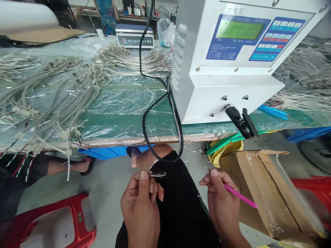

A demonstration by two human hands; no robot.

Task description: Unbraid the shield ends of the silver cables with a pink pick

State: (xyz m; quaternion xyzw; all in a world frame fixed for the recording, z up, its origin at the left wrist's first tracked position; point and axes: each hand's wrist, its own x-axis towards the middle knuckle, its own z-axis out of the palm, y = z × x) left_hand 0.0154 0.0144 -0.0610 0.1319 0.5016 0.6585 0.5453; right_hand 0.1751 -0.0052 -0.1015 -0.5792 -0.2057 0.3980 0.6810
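My left hand point(143, 203) is closed, thumb and forefinger pinching a thin cable end point(159, 175) whose fine silvery strands fan out to the right above my lap. A short foil-like piece sticks up beside the thumb. My right hand point(222, 203) grips a slim pink tool point(241, 196); its shaft slants down to the right out of the fist, and its front end is mostly hidden by the fingers, so its kind does not show. A gap separates the two hands. Above them stands a white machine point(207, 100) with a black clamp-like head point(241, 120) on its front.
Bundles of grey cables point(85, 79) lie on the plastic-covered green table point(121, 117). A black cord point(144, 127) loops over the table edge. Below right is a cardboard box point(274, 193); a red stool point(77, 220) stands at left. Another person's leg point(64, 166) shows at left.
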